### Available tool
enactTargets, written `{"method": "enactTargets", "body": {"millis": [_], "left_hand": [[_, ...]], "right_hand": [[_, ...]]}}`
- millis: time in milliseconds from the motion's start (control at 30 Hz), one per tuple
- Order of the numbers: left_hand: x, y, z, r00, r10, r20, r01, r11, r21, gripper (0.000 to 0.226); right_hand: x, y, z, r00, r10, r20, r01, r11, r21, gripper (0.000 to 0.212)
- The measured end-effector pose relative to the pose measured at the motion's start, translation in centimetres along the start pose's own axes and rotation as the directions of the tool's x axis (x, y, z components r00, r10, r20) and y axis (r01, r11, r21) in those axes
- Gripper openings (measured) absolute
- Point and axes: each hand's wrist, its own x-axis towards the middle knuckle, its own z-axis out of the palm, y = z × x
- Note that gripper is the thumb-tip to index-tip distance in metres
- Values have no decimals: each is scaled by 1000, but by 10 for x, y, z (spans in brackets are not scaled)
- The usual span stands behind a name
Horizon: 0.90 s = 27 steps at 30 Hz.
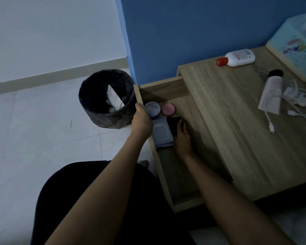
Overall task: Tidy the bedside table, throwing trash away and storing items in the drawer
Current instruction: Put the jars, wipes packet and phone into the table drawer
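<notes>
Right hand (183, 138) pressed a dark flat item (174, 124) into the open drawer (182, 200) — left hand (142, 119) gripped its front edge; next, probably the tube (271, 92) on the tabletop (237, 138).

You see a bedside table (237, 138) and drawer (163, 175) of matt, grained wood-look board (likely laminate). The white bottle (240, 57) looks like smooth glossy plastic, the bin liner (102, 119) thin crinkled plastic, the floor (34, 121) smooth tile.

Open wooden drawer (166, 175), two round jars (153, 109), possibly pouches
</notes>
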Motion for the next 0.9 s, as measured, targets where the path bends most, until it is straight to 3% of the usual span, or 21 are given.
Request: {"method": "enactTargets", "body": {"millis": [300, 400, 533, 633, 733, 900], "left_hand": [[2, -4, 3, 1000, -5, 0, 5, 1000, 10, 54], [2, -5, 4, 1000, -14, 1, 14, 1000, 20, 56], [2, -3, 3, 999, -48, 8, 48, 999, 10, 56], [2, -2, 1, 999, -45, 25, 45, 999, 12, 56], [2, -1, -1, 998, -51, 28, 51, 999, 6, 53], [2, 0, -1, 998, -53, 38, 52, 999, 5, 54]], "right_hand": [[-6, -12, -19, 998, 36, 59, -35, 999, -21, 74], [-11, -32, -46, 996, -65, 55, 65, 998, 7, 70], [-18, -59, -97, 943, -299, -147, 304, 952, 12, 45], [-16, -53, -129, 861, -377, -342, 380, 923, -60, 33], [-7, -21, -145, 844, -362, -396, 349, 931, -108, 35], [-12, 25, -150, 895, -325, -304, 250, 932, -262, 58]]}}
